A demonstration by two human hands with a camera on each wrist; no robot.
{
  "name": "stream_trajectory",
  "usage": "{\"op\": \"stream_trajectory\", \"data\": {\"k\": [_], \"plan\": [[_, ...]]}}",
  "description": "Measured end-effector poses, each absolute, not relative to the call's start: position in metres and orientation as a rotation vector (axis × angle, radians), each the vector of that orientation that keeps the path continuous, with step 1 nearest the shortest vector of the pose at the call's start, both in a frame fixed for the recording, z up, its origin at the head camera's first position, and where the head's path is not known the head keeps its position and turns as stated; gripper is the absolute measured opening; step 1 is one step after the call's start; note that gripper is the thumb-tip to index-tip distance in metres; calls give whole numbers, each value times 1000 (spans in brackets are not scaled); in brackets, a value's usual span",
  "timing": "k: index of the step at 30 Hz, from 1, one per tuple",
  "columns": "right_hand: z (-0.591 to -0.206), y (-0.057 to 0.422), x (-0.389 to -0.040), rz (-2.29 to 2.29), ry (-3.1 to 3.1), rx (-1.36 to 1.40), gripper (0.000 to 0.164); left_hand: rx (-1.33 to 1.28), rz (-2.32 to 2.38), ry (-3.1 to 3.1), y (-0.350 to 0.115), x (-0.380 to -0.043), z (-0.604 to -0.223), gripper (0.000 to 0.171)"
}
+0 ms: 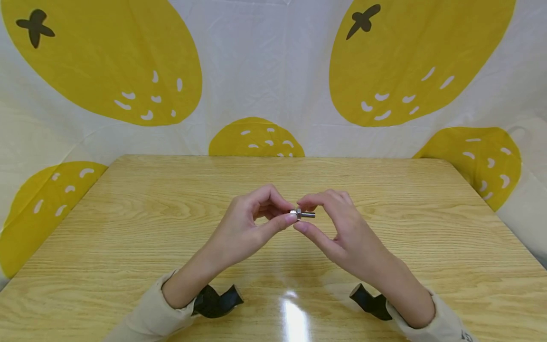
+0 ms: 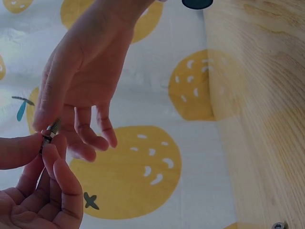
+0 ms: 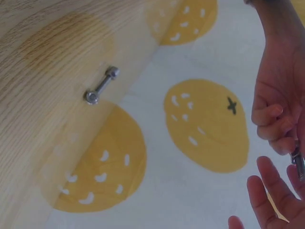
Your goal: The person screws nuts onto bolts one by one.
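My left hand [image 1: 245,228] pinches a small metal bolt [image 1: 308,214] at its head end, between thumb and fingertips. A hex nut [image 1: 298,213] sits on the bolt close to those fingertips, and the threaded shank points right. My right hand [image 1: 350,232] curves around the nut from the other side, its thumb and index fingertips parted just above and below it. In the right wrist view, the fingers of my right hand [image 3: 274,195] are spread below the bolt [image 3: 298,164]. The left wrist view shows the thread of the bolt [image 2: 55,126] between both hands.
A second bolt [image 3: 102,86] with a nut lies on the wood-grain table [image 1: 149,204]. Black wrist mounts [image 1: 218,301] show at both sleeves. A white cloth [image 1: 265,61] printed with yellow fruit hangs behind and beside the table.
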State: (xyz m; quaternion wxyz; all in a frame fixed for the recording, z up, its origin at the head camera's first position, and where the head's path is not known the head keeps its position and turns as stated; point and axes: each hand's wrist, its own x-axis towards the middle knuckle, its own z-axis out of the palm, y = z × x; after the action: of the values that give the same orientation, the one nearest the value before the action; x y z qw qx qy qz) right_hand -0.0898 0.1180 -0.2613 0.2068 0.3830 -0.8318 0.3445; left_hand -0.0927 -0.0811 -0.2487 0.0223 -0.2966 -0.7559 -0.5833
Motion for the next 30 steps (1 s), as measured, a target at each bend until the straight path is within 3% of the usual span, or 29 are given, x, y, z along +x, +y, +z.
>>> {"op": "stream_trajectory", "data": {"k": [10, 22, 30], "plan": [[-261, 117, -93, 951, -2183, 1147, 26, -925, -1811, -2333, -81, -93, -249, 8], [-262, 117, -93, 918, -2263, 1115, 10, -938, -1821, -2332, -80, -92, -248, 9], [-261, 118, -91, 936, -2275, 1095, 30, -924, -1826, -2345, -81, -93, -250, 9]]}}
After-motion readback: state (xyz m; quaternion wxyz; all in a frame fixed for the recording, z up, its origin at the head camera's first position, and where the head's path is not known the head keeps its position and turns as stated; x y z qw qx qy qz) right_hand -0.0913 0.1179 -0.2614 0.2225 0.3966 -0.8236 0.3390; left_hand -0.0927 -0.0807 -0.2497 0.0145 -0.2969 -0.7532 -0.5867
